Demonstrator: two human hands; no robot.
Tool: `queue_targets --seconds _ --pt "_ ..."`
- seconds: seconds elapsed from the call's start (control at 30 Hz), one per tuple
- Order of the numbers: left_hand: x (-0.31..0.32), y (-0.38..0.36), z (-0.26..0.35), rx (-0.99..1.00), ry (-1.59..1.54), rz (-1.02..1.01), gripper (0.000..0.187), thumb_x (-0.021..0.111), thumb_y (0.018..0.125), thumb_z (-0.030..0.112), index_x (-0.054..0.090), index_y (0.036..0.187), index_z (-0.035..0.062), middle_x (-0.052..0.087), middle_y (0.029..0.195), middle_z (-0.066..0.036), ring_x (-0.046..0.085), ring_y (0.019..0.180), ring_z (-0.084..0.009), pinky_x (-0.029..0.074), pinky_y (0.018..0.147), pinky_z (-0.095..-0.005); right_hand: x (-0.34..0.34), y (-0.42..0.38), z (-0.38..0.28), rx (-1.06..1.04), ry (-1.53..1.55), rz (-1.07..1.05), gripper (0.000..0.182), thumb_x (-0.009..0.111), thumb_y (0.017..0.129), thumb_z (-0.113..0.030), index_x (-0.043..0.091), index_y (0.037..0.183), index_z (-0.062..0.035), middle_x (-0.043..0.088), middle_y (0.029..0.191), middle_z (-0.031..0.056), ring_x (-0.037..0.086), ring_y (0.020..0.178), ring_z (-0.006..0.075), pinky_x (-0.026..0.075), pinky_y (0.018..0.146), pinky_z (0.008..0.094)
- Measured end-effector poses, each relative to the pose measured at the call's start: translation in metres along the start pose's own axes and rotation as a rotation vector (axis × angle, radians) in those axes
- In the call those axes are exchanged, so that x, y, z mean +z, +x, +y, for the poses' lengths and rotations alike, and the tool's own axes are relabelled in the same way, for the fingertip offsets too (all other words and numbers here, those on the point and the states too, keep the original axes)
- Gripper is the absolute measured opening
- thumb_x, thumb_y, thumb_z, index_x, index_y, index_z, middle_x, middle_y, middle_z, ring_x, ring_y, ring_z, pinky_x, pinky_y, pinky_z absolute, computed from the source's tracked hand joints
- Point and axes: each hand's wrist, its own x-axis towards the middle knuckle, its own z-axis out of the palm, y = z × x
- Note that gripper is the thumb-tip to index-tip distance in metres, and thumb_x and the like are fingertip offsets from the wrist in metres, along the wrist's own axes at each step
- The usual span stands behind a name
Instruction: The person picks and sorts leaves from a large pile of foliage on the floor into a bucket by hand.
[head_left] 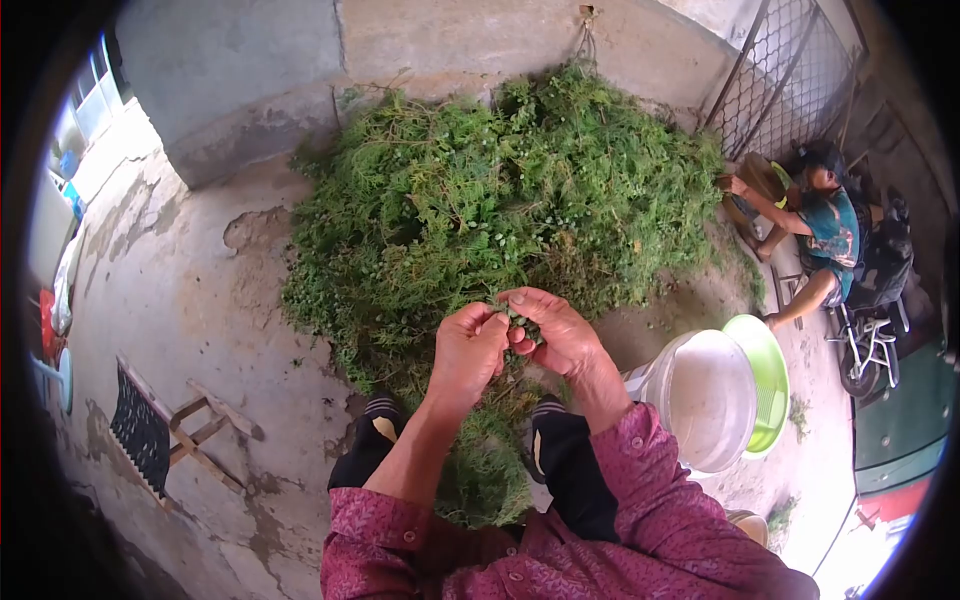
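Observation:
My left hand (470, 345) and my right hand (558, 332) meet in front of me, low over the near edge of a large heap of leafy green branches (450, 200). Between the fingertips is a small green sprig (515, 319); its lower part is covered by the fingers. The left thumb and forefinger pinch at it. My right fingers curl around it, with green bits showing in that hand. Feathery foliage and small pale-green round cones show all through the heap. More loose greenery (485, 470) lies between my feet.
On the right stand a white bucket (712, 400) and a green basin (770, 385). Another person (835, 240) sits at the heap's right side, one hand at the branches. A folding stool (190, 430) lies at left. A wall (430, 45) and metal gate (780, 80) stand behind.

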Motion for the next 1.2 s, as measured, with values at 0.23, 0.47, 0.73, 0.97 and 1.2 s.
queue_targets --seconds 0.23,0.47,0.73,0.97,1.2 --pt "-0.004 -0.001 0.003 -0.033 0.100 -0.023 0.013 0.053 0.086 0.012 0.054 0.075 0.0044 0.050 0.057 0.000 0.040 0.039 -0.0053 0.031 0.035 -0.0207 0.000 0.002 0.003 -0.032 -0.130 -0.055 0.020 0.064 0.082 -0.022 0.060 0.091 -0.0050 0.056 0.072 -0.0005 0.049 0.057 0.0070 0.037 0.047 0.0198" --pt "-0.011 -0.006 0.011 -0.095 -0.177 -0.136 0.012 0.053 0.083 0.011 0.052 0.072 0.0056 0.046 0.054 0.001 0.036 0.037 -0.0061 0.030 0.035 -0.0233 -0.002 0.008 0.006 0.001 0.077 -0.027 0.016 0.062 0.083 -0.019 0.059 0.088 -0.0041 0.056 0.072 0.0014 0.048 0.054 0.0080 0.035 0.044 0.0195" --pt "-0.004 -0.008 0.010 0.032 -0.006 -0.001 0.007 0.057 0.080 0.009 0.054 0.075 0.0049 0.052 0.058 -0.001 0.041 0.042 -0.0063 0.034 0.038 -0.0224 0.005 0.007 0.004 -0.043 0.085 0.075 0.019 0.061 0.084 -0.023 0.058 0.085 -0.0034 0.054 0.071 0.0017 0.047 0.053 0.0075 0.034 0.043 0.0194" --pt "-0.006 -0.005 -0.005 0.183 0.265 -0.007 0.013 0.062 0.082 0.014 0.054 0.077 0.0044 0.060 0.068 -0.002 0.046 0.049 -0.0040 0.036 0.042 -0.0204 0.011 0.009 0.014 -0.141 -0.108 0.123 0.021 0.059 0.086 -0.023 0.058 0.087 -0.0018 0.054 0.068 -0.0002 0.047 0.053 0.0068 0.037 0.043 0.0204" --pt "-0.006 -0.007 -0.003 0.207 0.200 -0.013 0.006 0.055 0.082 0.003 0.053 0.078 -0.0017 0.061 0.070 -0.005 0.060 0.066 -0.0100 0.047 0.059 -0.0227 0.010 0.010 0.013 -0.095 -0.052 0.109 0.016 0.059 0.085 -0.017 0.058 0.087 -0.0011 0.055 0.068 0.0010 0.048 0.053 0.0072 0.037 0.042 0.0202"
